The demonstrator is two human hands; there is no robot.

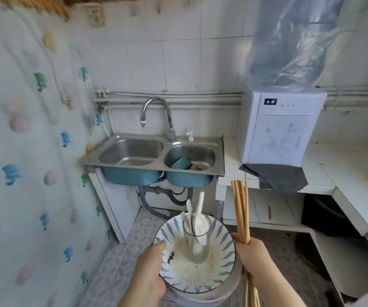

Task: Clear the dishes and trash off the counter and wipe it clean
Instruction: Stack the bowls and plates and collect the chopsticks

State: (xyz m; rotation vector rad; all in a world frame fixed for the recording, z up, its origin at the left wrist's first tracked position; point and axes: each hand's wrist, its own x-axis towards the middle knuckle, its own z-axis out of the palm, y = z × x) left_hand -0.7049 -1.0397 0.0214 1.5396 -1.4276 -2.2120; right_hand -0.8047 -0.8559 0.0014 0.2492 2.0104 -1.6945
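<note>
A dirty white bowl with blue leaf marks is carried low in the middle, stacked on other dishes. A clear glass holding white spoons stands inside it. My left hand grips the bowl's left rim, thumb on top. My right hand supports the right side and also clasps a bundle of wooden chopsticks pointing up. The double steel sink lies ahead, with a teal sponge in its right basin. A grey cloth hangs over the white tiled counter's edge.
A curved faucet rises behind the sink. A white water dispenser with a plastic-wrapped bottle stands on the counter to the right. A patterned curtain hangs along the left. Drain pipes run under the sink, and a dark bin sits below the counter.
</note>
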